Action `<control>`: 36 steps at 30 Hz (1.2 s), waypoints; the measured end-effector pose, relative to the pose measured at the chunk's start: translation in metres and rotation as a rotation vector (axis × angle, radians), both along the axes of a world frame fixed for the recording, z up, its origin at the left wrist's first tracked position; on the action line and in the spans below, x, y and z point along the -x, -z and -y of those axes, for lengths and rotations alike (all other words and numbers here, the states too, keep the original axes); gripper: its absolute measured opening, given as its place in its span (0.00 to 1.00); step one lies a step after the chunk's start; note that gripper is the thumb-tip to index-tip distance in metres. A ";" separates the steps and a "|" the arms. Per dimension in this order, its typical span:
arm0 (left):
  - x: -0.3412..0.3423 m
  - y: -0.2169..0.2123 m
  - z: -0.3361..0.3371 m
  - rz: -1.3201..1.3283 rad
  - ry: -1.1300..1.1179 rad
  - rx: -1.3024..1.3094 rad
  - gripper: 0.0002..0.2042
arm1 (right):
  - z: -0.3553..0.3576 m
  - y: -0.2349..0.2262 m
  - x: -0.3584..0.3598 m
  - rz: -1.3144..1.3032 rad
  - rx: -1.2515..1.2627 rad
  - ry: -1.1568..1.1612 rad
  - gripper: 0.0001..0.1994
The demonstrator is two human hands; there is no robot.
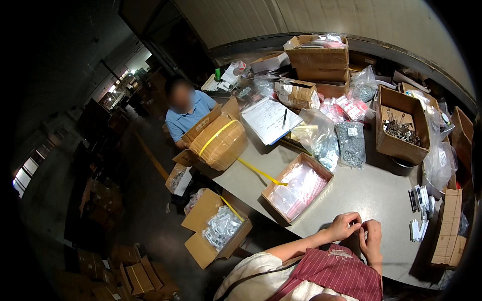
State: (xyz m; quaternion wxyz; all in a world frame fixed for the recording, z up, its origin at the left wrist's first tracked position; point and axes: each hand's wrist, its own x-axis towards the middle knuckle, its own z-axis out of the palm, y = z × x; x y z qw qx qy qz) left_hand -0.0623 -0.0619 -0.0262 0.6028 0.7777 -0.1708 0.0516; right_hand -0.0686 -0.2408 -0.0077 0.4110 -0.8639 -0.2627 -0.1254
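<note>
"What are your hands doing beside the shallow carton?"

"To the right of that carton and nearer my body, my left hand and right hand are meeting at the fingertips, the fingers curling inward. Whether they are pinching something small, I cannot tell; the fingers themselves are hiding that spot."

"Which materials are lying nearest to them?"

"The carton, of plain brown cardboard, rectangular and open-topped, is holding a stack of glossy clear bags with pinkish-red edges. Right of the carton, past my hands, narrow straight-edged pieces in white and dark tones are lying in loose groups on the smooth grey table."

"And beyond the carton?"

"Beyond it and to the right, a crinkled transparent bag is bulging with small grey parts; farther right, a deeper cardboard box is holding a tangle of thin metal pieces. Beyond it to the left, a bulky taped box is wearing a yellow strap."

"Where is writing showing?"

"Beyond the carton, slightly left, a white sheet is bearing dark handwriting, a dark pen lying on it. A white label is marking the transparent bag, its print being too small to read."
</note>
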 end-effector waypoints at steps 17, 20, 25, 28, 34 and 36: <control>-0.002 0.008 -0.005 -0.256 0.000 0.211 0.08 | 0.020 -0.008 0.015 -0.045 -0.019 0.033 0.05; -0.001 0.011 -0.009 -0.290 0.010 0.241 0.08 | 0.017 -0.016 0.018 -0.067 -0.046 0.031 0.05; 0.009 0.028 -0.018 -0.420 0.065 0.513 0.09 | 0.008 -0.025 0.025 -0.157 -0.133 0.027 0.05; 0.017 0.026 -0.026 -0.439 0.064 0.629 0.09 | -0.005 -0.046 0.030 -0.248 -0.160 -0.017 0.06; 0.037 -0.008 -0.046 -0.465 0.093 0.922 0.08 | -0.056 -0.058 0.041 -0.582 -0.481 -0.307 0.05; 0.043 -0.027 -0.068 -0.545 0.113 1.128 0.08 | -0.070 -0.057 0.044 -0.736 -0.617 -0.349 0.06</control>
